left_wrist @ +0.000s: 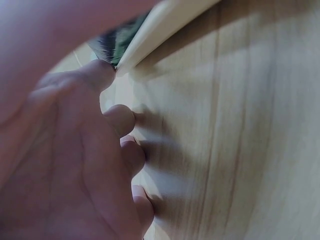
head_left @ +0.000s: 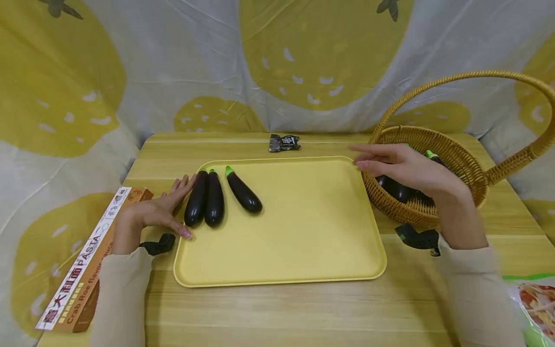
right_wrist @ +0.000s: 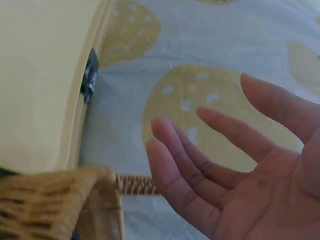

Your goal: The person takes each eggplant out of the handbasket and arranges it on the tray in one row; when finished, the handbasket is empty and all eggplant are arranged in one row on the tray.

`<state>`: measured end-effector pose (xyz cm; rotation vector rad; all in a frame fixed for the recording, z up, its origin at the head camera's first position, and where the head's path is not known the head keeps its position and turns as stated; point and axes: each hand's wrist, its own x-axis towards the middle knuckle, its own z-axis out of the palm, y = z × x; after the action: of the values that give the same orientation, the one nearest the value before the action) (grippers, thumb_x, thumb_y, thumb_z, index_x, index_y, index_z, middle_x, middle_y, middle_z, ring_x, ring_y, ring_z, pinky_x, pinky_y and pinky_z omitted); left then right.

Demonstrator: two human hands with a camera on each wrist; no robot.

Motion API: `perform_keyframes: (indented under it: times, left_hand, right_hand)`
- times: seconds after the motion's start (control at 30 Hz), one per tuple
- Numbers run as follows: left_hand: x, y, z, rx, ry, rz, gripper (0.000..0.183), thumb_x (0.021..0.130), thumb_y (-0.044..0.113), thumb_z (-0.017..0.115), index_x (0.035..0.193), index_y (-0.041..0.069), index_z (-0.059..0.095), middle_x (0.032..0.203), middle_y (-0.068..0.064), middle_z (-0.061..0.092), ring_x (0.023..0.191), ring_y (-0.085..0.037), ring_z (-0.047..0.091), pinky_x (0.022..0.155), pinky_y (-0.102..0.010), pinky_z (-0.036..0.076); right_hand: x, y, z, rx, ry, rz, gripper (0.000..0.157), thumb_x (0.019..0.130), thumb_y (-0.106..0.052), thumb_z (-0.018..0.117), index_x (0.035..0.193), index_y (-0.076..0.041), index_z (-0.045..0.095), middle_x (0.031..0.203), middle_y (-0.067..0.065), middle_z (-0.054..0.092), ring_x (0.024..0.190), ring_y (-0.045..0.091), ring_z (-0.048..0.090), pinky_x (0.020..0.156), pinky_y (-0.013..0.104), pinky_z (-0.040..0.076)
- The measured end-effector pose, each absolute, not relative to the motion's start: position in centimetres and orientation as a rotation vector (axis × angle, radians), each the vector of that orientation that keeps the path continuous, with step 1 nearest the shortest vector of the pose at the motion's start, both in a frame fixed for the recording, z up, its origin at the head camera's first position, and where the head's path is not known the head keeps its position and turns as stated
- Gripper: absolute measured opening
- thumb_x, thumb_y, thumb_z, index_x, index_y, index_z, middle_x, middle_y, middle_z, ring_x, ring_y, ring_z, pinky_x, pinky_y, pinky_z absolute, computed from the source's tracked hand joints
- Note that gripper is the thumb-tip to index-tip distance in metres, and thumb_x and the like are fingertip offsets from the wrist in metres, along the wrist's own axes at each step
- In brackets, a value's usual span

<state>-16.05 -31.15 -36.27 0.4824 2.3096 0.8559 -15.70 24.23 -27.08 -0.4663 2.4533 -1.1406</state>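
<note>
Three dark purple eggplants with green stems lie on the left part of a yellow tray. Two, the outer eggplant and its neighbour, sit side by side; the third eggplant slants a little to the right. My left hand rests at the tray's left edge with fingers spread, right beside the outer eggplant. The left wrist view shows its fingertips down by the wooden tabletop. My right hand hovers over the left side of a wicker basket, its loosely bent fingers holding nothing. More eggplants lie inside, partly hidden by that hand.
The basket's tall handle arches above it. A small black packet lies behind the tray. At the left is a pasta box, and at the lower right a green-edged food bag. A patterned cloth hangs behind the table.
</note>
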Motion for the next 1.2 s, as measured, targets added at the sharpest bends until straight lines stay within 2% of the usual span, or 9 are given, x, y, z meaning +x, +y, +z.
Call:
perform_keyframes:
  times: [0.23,0.37,0.47,0.6,0.7,0.8,0.9,1.03,1.2]
  left_hand:
    - [-16.1,-31.1,-36.3,0.474,2.313,0.857,0.151,0.069,0.029,0.097,0.165,0.018,-0.018,0.166,-0.023,-0.033,0.15,-0.049,-0.035,0.113,-0.081,-0.016]
    - [-16.0,-31.2,-36.2,0.472,2.315,0.86,0.151,0.069,0.029,0.098,0.165,0.018,-0.018,0.166,-0.023,-0.033,0.15,-0.049,-0.035,0.113,-0.081,-0.016]
    - [-16.0,-31.2,-36.2,0.472,2.315,0.858,0.15,0.069,0.03,0.097,0.165,0.018,-0.018,0.166,-0.023,-0.033,0.15,-0.049,-0.035,0.112,-0.081,-0.016]
    - [-16.0,-31.2,-36.3,0.474,2.314,0.855,0.15,0.07,0.029,0.097,0.165,0.019,-0.018,0.166,-0.022,-0.033,0.15,-0.049,-0.035,0.112,-0.082,-0.015]
    - [-16.0,-31.1,-36.3,0.471,2.319,0.842,0.15,0.07,0.03,0.097,0.165,0.019,-0.018,0.166,-0.023,-0.033,0.151,-0.049,-0.034,0.112,-0.082,-0.014]
    - [-16.0,-31.1,-36.3,0.468,2.328,0.827,0.15,0.07,0.031,0.097,0.165,0.019,-0.018,0.167,-0.023,-0.032,0.151,-0.05,-0.033,0.112,-0.083,-0.012]
    - [-16.0,-31.0,-36.2,0.473,2.333,0.824,0.15,0.07,0.032,0.097,0.165,0.018,-0.018,0.167,-0.024,-0.032,0.151,-0.05,-0.033,0.112,-0.082,-0.013]
    - [-15.9,-31.0,-36.1,0.479,2.335,0.825,0.15,0.07,0.032,0.097,0.165,0.017,-0.017,0.167,-0.024,-0.031,0.151,-0.05,-0.033,0.113,-0.082,-0.014]
    - [-16.0,-31.1,-36.1,0.489,2.326,0.842,0.15,0.069,0.031,0.097,0.165,0.016,-0.017,0.166,-0.025,-0.031,0.15,-0.051,-0.034,0.112,-0.082,-0.014]
  right_hand:
    - [-15.5,30.0,-27.9,-0.329,2.551,-1.245,0.051,0.11,-0.028,0.051,0.16,-0.022,0.042,0.148,-0.009,0.054,0.114,-0.009,0.063,0.09,0.019,0.057]
    - [-15.8,31.7,-28.6,-0.146,2.607,-1.145,0.062,0.108,-0.04,0.051,0.164,-0.022,0.032,0.156,0.006,0.045,0.102,-0.016,0.061,0.087,0.018,0.057]
    - [-16.1,32.1,-29.1,-0.048,2.625,-1.03,0.072,0.106,-0.049,0.051,0.166,-0.02,0.023,0.156,0.025,0.041,0.101,-0.005,0.065,0.089,0.027,0.059]
    - [-16.2,32.3,-29.7,0.029,2.638,-0.95,0.076,0.106,-0.05,0.051,0.167,-0.015,0.02,0.15,0.034,0.045,0.102,0.021,0.069,0.083,0.034,0.06]
    - [-16.3,32.3,-30.2,0.062,2.645,-0.943,0.077,0.106,-0.048,0.052,0.166,-0.011,0.021,0.145,0.036,0.048,0.091,0.018,0.069,0.073,0.029,0.057]
    - [-16.4,32.1,-30.7,0.087,2.639,-0.962,0.077,0.106,-0.046,0.055,0.165,-0.008,0.023,0.136,0.032,0.055,0.081,0.009,0.065,0.069,0.028,0.055]
    - [-16.6,32.0,-31.1,0.103,2.62,-0.989,0.077,0.105,-0.044,0.058,0.165,-0.007,0.025,0.11,0.013,0.066,0.076,0.008,0.063,0.067,0.029,0.054]
    - [-16.8,31.9,-31.3,0.117,2.608,-1.007,0.078,0.104,-0.043,0.06,0.165,-0.008,0.025,0.095,-0.005,0.063,0.075,0.008,0.063,0.068,0.029,0.053]
    - [-16.9,31.6,-31.5,0.119,2.613,-1.007,0.081,0.103,-0.044,0.061,0.165,-0.008,0.024,0.103,0.002,0.065,0.078,0.007,0.066,0.071,0.027,0.055]
